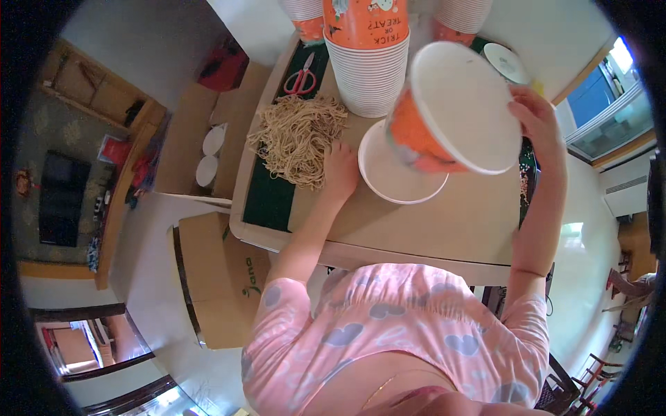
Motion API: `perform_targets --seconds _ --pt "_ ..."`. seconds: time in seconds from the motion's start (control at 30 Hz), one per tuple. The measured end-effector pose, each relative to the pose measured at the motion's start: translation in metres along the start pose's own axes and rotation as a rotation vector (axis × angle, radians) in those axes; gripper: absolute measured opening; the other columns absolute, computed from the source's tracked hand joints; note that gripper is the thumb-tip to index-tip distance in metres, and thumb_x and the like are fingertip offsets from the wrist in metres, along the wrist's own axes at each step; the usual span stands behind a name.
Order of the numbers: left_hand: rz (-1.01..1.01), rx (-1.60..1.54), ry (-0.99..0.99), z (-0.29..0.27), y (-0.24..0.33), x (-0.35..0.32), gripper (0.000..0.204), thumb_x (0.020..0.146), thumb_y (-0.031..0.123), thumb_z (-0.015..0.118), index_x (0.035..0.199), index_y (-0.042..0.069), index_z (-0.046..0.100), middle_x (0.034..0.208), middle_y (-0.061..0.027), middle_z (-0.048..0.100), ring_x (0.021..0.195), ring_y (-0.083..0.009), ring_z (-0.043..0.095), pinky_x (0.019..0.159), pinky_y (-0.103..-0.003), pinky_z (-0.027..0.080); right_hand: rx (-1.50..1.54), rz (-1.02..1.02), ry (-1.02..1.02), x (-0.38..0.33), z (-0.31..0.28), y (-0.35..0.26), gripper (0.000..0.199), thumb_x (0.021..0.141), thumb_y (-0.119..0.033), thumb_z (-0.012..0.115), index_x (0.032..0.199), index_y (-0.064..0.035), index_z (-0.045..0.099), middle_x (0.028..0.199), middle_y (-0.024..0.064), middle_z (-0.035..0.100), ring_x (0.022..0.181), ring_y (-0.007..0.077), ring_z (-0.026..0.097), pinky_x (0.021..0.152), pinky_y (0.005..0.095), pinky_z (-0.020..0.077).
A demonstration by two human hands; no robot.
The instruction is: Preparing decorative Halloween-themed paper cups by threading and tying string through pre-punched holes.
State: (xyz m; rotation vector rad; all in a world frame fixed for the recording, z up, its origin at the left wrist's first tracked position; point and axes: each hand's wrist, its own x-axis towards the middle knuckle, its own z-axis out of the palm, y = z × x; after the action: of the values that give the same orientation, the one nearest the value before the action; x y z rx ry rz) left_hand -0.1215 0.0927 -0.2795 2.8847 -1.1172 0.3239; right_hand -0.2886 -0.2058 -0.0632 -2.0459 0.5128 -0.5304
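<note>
My right hand grips the rim of an orange and white paper bucket, holding it tilted above the table with its white mouth toward me. Partly behind it, a second white paper bucket stands on the cardboard-covered table, its inside facing up. My left hand rests at the right edge of a tangled pile of beige string. Its fingers look curled onto the strands, though their tips are hard to make out.
A tall stack of nested buckets rises at the back, with more stacks beside it. Red-handled scissors lie behind the string. A white lid is at the back right. Cardboard boxes stand on the floor to the left.
</note>
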Motion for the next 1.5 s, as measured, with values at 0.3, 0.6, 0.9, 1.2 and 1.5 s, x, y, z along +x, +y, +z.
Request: perform_targets --seconds 0.3,0.6,0.9,1.2,1.5 --pt "-0.095 -0.847 0.414 -0.093 -0.031 0.036 0.011 0.089 0.013 0.060 0.095 0.005 0.063 0.093 -0.0082 0.066 0.083 -0.0214 0.061 0.077 -0.034 0.047 0.144 0.166 0.210 -0.015 -0.050 0.136 0.023 0.090 -0.013 0.060 0.111 -0.0027 0.061 0.081 0.0012 0.063 0.058 0.0081 0.058 0.048 0.0240 0.0488" --pt "0.049 -1.360 0.681 -0.232 -0.030 0.022 0.007 0.096 0.007 0.053 0.100 0.002 0.053 0.093 -0.0131 0.070 0.072 -0.0114 0.061 0.068 -0.023 0.045 0.145 0.326 0.111 -0.031 -0.011 0.168 0.024 0.090 -0.017 0.063 0.110 -0.0036 0.061 0.081 0.0037 0.064 0.057 0.0107 0.059 0.051 0.0263 0.0507" --pt "0.677 -1.563 0.538 -0.261 0.043 -0.041 0.022 0.081 -0.005 0.067 0.099 0.002 0.058 0.085 -0.0170 0.068 0.069 -0.0197 0.064 0.060 -0.030 0.051 0.530 -0.644 0.217 -0.113 0.060 -0.004 0.043 0.081 -0.014 0.073 0.119 -0.0010 0.055 0.120 0.0140 0.059 0.113 0.0285 0.057 0.097 0.0403 0.0441" --pt "0.169 -1.774 0.228 -0.191 0.051 -0.091 0.027 0.080 -0.013 0.065 0.102 0.000 0.056 0.090 -0.0158 0.067 0.080 -0.0184 0.064 0.071 -0.027 0.051 0.673 -0.209 -0.503 -0.167 0.113 -0.012 0.033 0.088 -0.004 0.067 0.118 -0.0015 0.054 0.082 0.0045 0.063 0.068 0.0049 0.056 0.055 0.0226 0.0436" --pt "0.013 -1.721 0.024 -0.150 0.069 -0.094 0.027 0.081 -0.012 0.065 0.103 0.000 0.055 0.089 -0.0073 0.061 0.085 -0.0142 0.062 0.079 -0.026 0.050 0.584 -0.140 -0.318 -0.178 0.124 0.017 0.013 0.087 -0.004 0.067 0.098 -0.0015 0.060 0.071 0.0030 0.058 0.061 0.0061 0.052 0.053 0.0229 0.0430"
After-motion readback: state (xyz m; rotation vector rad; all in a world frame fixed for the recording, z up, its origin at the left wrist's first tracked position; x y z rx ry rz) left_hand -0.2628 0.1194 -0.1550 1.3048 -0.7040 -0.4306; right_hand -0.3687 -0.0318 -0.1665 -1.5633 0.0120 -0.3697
